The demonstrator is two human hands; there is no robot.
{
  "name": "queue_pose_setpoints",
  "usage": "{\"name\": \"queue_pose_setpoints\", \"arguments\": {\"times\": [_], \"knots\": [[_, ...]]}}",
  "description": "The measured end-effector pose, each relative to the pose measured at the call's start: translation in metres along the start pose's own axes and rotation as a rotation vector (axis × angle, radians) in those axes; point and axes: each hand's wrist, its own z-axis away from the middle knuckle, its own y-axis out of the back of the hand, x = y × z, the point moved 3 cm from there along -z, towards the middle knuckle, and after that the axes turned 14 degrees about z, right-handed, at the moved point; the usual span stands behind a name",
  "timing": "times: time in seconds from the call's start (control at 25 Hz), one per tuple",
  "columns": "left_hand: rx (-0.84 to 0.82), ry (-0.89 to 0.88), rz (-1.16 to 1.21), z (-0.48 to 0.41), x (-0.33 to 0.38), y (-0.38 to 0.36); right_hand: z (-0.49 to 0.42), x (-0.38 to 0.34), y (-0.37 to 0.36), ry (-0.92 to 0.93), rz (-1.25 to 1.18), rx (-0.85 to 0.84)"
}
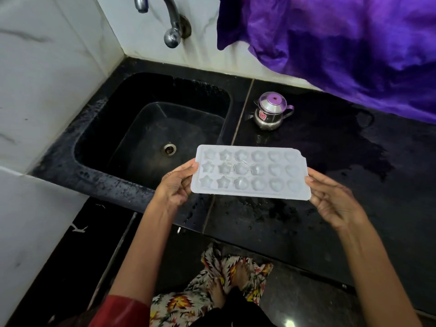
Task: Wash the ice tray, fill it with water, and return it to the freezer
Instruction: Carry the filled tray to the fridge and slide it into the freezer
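Note:
A pale white ice tray (251, 172) with star, flower and heart shaped cells is held level above the black counter, just right of the sink. My left hand (175, 185) grips its left short edge, thumb on top and fingers underneath. My right hand (330, 199) holds the right short edge the same way. Some cells look glossy; I cannot tell whether they hold water. The black sink (151, 128) lies to the left, with a metal tap (173, 31) on the wall above it; no water runs.
A small steel kettle (271, 112) with a purple knob stands on the wet black counter (330, 149) behind the tray. Purple cloth (342, 36) hangs over the back right. White tiled walls close the left side. My feet and patterned clothing show below.

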Motion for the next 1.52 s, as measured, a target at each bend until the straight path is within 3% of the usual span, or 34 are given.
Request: {"name": "queue_pose_setpoints", "arguments": {"times": [0.76,1.52], "knots": [[0.051,-0.094,0.131,0.015,0.068,0.043,-0.030,-0.023,-0.085,0.020,0.074,-0.160],[0.249,-0.221,0.411,0.078,0.011,0.058,-0.039,-0.054,-0.094,-0.024,0.328,-0.464]]}}
